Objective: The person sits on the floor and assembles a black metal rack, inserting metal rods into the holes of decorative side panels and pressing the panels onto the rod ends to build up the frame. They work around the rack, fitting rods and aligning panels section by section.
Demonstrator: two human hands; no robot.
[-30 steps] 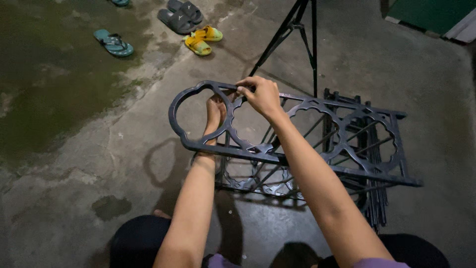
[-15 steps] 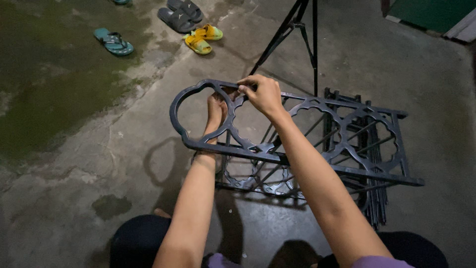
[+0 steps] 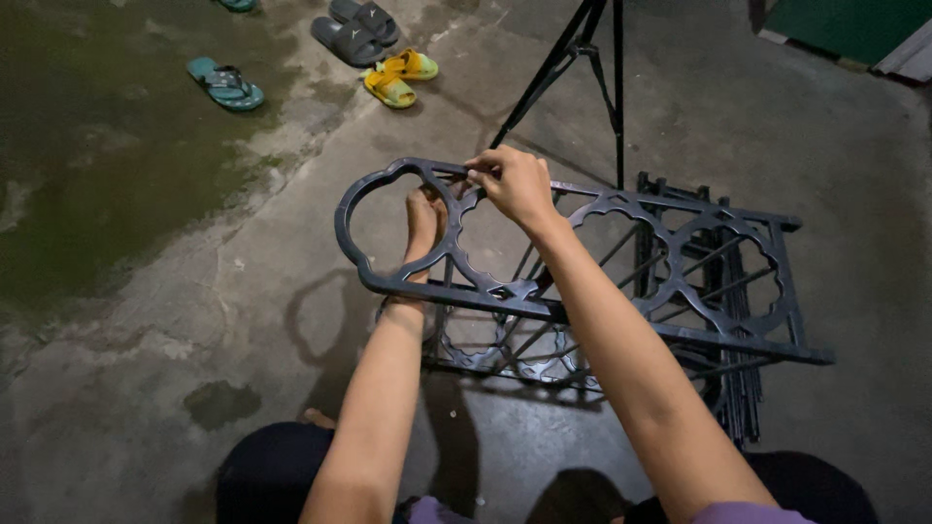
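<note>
Head view: our right hand (image 3: 515,184) pinches the far rail of the dark plastic rack panel (image 3: 582,272), held above the concrete floor (image 3: 146,291); our left hand (image 3: 423,218) grips it from beneath. Sandals (image 3: 393,78) far left.

Concrete floor (image 3: 146,320) with sandals (image 3: 388,82), tripod (image 3: 582,58)

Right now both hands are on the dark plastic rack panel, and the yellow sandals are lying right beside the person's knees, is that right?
Not quite. Both the left hand and right hand are on the rack panel, but the head view shows the yellow sandals far off, beside the grey sandals.
</note>
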